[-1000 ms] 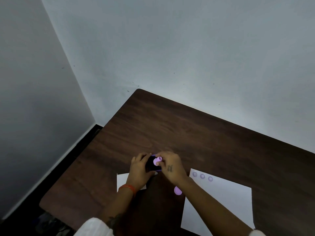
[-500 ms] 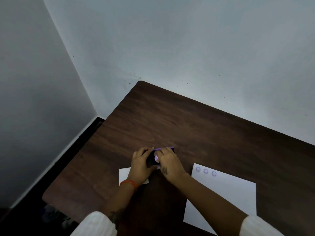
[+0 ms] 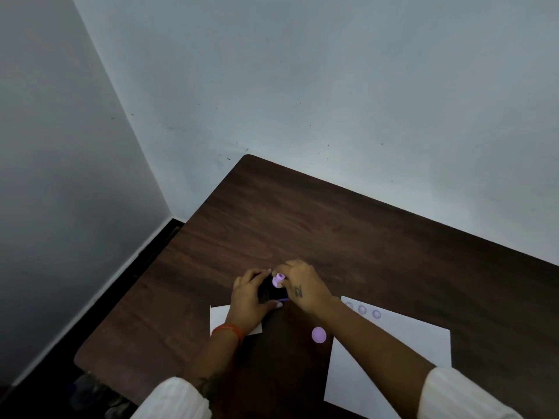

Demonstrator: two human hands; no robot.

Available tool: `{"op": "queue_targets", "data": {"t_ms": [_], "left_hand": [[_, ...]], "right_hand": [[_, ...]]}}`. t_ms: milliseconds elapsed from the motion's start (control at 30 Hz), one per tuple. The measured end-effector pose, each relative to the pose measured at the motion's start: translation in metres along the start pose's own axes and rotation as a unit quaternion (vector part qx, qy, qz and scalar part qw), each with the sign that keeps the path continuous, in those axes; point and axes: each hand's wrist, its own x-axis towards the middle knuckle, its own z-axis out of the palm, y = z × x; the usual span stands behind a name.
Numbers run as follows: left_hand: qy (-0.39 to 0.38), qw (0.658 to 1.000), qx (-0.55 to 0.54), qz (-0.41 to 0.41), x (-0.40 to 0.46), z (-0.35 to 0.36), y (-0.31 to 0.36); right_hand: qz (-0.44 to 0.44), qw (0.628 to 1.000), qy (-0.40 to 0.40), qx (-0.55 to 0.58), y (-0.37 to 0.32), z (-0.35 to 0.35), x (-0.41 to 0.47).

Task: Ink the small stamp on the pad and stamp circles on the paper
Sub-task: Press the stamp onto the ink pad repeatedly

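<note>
A small lilac stamp (image 3: 278, 280) is pinched in the fingertips of my right hand (image 3: 302, 287), directly over a dark ink pad (image 3: 270, 292). My left hand (image 3: 251, 299) grips the pad from its left side, on the dark wooden table (image 3: 332, 237). Whether the stamp's face touches the pad is hidden by my fingers. To the right lies a white sheet of paper (image 3: 408, 343) with three purple stamped circles (image 3: 362, 309) along its top edge; my right forearm crosses the sheet.
A round lilac cap or disc (image 3: 318, 334) lies on the table between my forearms. A smaller white paper (image 3: 219, 320) lies under my left wrist. The table stands in a room corner, its left edge dropping to a dark floor.
The view has shifted slightly. The stamp, pressed low between my hands half a second ago, now shows higher above the pad. Both hands stay at the pad.
</note>
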Motion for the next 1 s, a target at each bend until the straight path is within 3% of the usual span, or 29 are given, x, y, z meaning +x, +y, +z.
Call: {"op": "queue_targets", "data": {"t_ms": [300,500,633,767,900,1000], "left_hand": [[0.006,1.0,-0.002,-0.002,0.001,0.002,-0.001],[-0.002,1.0,0.006,0.002,0.003,0.002,-0.001],[-0.003,1.0,0.011,0.003,0.003,0.002,-0.001],[-0.005,1.0,0.012,0.003,0.002,0.0,0.0],[0.001,1.0,0.011,0.004,0.002,0.002,0.0],[0.0,1.0,0.009,0.005,0.001,0.002,-0.001]], "right_hand": [[0.016,0.999,0.003,-0.039,-0.008,0.008,0.004],[-0.056,0.996,-0.012,-0.068,0.003,0.005,0.004],[0.016,0.998,0.006,-0.054,-0.005,0.011,0.002],[0.097,0.991,0.031,0.087,-0.003,-0.011,0.004],[0.074,0.997,-0.016,-0.015,0.001,-0.004,-0.002],[0.053,0.998,0.023,-0.036,-0.001,0.003,-0.004]]}}
